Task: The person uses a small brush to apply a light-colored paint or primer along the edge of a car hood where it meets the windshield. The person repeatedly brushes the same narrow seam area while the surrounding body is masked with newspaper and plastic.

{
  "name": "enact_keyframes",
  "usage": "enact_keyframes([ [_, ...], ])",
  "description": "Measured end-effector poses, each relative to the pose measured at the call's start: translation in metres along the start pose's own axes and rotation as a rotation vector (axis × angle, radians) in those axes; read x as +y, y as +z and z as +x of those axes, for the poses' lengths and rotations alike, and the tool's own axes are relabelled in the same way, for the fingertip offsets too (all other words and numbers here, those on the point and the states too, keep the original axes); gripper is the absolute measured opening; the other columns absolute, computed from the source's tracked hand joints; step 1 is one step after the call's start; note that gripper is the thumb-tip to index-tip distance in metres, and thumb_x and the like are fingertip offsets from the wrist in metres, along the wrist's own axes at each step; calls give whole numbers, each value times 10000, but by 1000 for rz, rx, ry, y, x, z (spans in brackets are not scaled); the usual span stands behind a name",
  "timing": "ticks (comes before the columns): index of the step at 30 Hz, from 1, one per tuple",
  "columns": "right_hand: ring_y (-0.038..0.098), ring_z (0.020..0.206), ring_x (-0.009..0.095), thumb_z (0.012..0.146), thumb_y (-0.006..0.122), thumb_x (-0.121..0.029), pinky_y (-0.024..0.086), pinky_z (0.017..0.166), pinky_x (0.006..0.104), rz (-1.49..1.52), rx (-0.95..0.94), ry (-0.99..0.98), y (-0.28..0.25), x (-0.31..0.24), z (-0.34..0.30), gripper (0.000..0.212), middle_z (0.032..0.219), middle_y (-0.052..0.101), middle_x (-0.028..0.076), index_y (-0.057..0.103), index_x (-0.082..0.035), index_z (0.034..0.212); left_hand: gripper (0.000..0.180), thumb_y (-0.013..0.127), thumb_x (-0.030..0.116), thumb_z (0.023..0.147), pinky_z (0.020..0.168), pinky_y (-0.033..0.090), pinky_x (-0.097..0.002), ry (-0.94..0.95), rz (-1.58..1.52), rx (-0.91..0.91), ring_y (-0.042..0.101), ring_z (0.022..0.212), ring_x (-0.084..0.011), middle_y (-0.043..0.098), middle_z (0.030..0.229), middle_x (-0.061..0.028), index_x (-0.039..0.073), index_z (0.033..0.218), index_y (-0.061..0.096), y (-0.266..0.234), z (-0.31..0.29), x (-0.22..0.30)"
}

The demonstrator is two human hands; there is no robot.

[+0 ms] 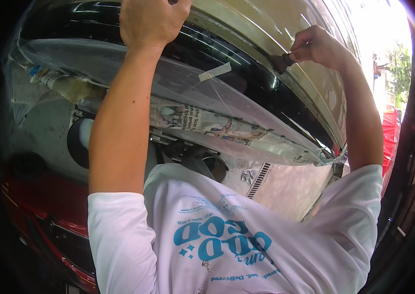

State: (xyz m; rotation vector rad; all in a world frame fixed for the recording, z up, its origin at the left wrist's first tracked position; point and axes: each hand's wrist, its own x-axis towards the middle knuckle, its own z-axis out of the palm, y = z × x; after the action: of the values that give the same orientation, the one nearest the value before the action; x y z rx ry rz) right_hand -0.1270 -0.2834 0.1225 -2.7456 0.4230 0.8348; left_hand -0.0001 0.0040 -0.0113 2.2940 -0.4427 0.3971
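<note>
My right hand [319, 48] pinches a small dark scraper-like tool [286, 61]. Its flat end rests against the seam between a gold-beige car panel [251, 29] and a glossy black curved strip [207, 46]. At the top edge of the view, my left hand [153, 22] is closed in front of the same panel. Its fingers are partly cut off, and a bit of something dark shows by them. Below the black strip hangs clear plastic film [178, 73], with a short piece of pale tape [214, 72] stuck near its upper edge.
Newspaper sheets [217, 125] line the lower edge of the film. A dark red car [46, 206] stands at lower left. A drain grate [259, 180] crosses the concrete floor [285, 191]. Something red [389, 132] and a tree [399, 73] show outside at right.
</note>
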Motion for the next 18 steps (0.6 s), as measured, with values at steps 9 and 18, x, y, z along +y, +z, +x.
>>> enact_keyframes([
  [9,715,835,373,890,772,-143,568,803,446,-170,348,-137,42,-28,-55,180,923,733,209,749,30,933,527,748,301,869,889,517,-512,10,50,25,683,914,-444,746,932,-248,-9,1288,668,3,0,-4],
  [18,730,761,260,857,819,-166,564,744,390,-62,97,-37,5,-13,-4,151,780,752,129,772,-23,867,524,761,292,856,866,521,-513,-17,55,6,692,887,-439,742,901,-247,4,1286,676,-1,1,3],
])
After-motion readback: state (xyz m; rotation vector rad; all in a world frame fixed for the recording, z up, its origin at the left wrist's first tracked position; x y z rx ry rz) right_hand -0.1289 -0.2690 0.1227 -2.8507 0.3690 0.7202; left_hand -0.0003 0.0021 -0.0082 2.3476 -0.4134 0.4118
